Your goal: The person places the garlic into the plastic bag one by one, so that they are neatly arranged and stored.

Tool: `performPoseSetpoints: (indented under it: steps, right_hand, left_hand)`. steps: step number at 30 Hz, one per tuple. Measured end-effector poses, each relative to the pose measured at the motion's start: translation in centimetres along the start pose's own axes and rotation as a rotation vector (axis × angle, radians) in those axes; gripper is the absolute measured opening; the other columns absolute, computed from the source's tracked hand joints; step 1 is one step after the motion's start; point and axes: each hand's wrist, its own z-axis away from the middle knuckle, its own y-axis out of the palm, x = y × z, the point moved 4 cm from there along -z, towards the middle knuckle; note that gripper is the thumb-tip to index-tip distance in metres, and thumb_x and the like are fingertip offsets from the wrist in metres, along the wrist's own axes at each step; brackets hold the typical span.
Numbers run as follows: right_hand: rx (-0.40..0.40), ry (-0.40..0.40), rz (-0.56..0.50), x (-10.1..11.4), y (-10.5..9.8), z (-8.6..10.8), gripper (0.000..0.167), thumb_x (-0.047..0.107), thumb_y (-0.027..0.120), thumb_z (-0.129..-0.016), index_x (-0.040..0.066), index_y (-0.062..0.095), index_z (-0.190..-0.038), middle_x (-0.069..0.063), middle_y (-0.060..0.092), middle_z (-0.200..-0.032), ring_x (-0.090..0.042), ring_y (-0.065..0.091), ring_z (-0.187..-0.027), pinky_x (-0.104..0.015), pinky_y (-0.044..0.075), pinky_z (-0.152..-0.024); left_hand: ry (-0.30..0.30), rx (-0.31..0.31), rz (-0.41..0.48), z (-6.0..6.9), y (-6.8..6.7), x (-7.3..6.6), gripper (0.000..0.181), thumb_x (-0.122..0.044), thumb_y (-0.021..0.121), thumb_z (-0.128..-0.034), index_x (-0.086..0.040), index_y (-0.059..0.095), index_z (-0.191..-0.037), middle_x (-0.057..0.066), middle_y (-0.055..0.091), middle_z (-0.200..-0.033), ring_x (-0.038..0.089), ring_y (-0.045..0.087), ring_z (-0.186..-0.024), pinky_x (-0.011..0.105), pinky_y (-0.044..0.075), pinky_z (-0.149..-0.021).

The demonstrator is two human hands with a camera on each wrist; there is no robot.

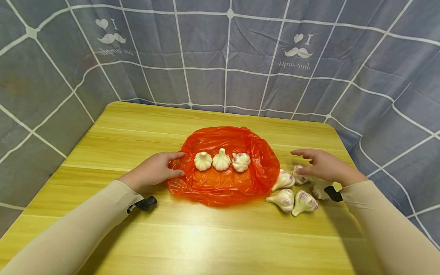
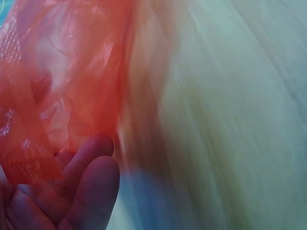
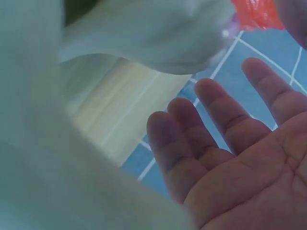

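Note:
A red plastic bag point(image 1: 220, 194) lies spread on the table, its mouth facing up. Three garlic bulbs point(image 1: 221, 160) sit in a row within it. My left hand point(image 1: 154, 170) is at the bag's left edge, thumb and forefinger apart; in the left wrist view its fingertips point(image 2: 98, 177) meet the red film. Several more garlic bulbs point(image 1: 283, 199), white with purple streaks, lie to the right of the bag. Over these my right hand point(image 1: 321, 166) is held with nothing in its grasp. Its fingers point(image 3: 225, 112) look extended in the right wrist view, close to a blurred garlic bulb point(image 3: 163, 33).
The pale wooden table point(image 1: 192, 236) has rounded far corners. A grey-blue curtain point(image 1: 206, 49) with white grid lines stands around its back and sides. Black wrist devices point(image 1: 147, 203) show at both cuffs. One garlic bulb point(image 1: 320, 191) is partly hidden beneath the right wrist.

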Motion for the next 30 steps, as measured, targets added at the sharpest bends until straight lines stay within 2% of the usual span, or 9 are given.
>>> performPoseSetpoints:
  steps: [5,8,17,23,30]
  right_hand:
    - [0.043,0.021,-0.019,-0.7,0.5,0.1,0.072,0.036,0.08,-0.093,0.008,0.052,-0.154,-0.035,0.054,-0.148,-0.058,0.052,-0.133,-0.068,0.048,-0.104]
    - [0.064,0.034,-0.026,-1.1,0.9,0.0,0.076,0.038,0.083,-0.09,0.008,0.053,-0.154,-0.037,0.055,-0.144,-0.054,0.056,-0.13,-0.065,0.049,-0.103]
    - [0.076,-0.004,-0.023,-1.7,1.4,-0.2,0.077,0.034,0.086,-0.088,0.002,0.055,-0.151,-0.023,0.069,-0.132,-0.03,0.065,-0.113,-0.051,0.05,-0.103]
    - [0.113,-0.004,-0.014,-2.0,1.8,-0.6,0.076,0.029,0.086,-0.088,0.003,0.054,-0.151,-0.02,0.07,-0.129,-0.026,0.065,-0.109,-0.045,0.051,-0.098]
    - [0.138,0.0,-0.041,-2.1,2.0,-0.9,0.083,0.021,0.088,-0.083,-0.001,0.049,-0.153,-0.017,0.071,-0.119,-0.021,0.062,-0.098,-0.033,0.053,-0.085]
  left_hand:
    - [0.004,-0.003,0.003,0.1,-0.1,-0.2,0.075,-0.035,0.076,-0.0953,-0.01,0.047,-0.16,0.019,0.058,-0.151,0.029,0.058,-0.114,0.05,0.048,-0.108]
    - [0.014,-0.005,0.002,0.1,-0.1,-0.4,0.074,-0.034,0.076,-0.0954,-0.009,0.047,-0.159,0.019,0.059,-0.15,0.03,0.059,-0.116,0.053,0.047,-0.11]
    - [0.009,0.005,0.014,0.3,-0.1,-0.5,0.074,-0.033,0.075,-0.0962,-0.008,0.047,-0.159,0.02,0.057,-0.153,0.031,0.058,-0.122,0.056,0.045,-0.114]
    - [0.009,0.006,0.019,0.2,0.0,-0.3,0.074,-0.033,0.076,-0.0959,-0.009,0.047,-0.159,0.019,0.058,-0.152,0.03,0.058,-0.117,0.054,0.046,-0.112]
    - [0.008,0.001,0.015,0.0,0.2,-0.2,0.074,-0.034,0.076,-0.0955,-0.01,0.047,-0.159,0.018,0.06,-0.15,0.029,0.059,-0.113,0.051,0.048,-0.108]
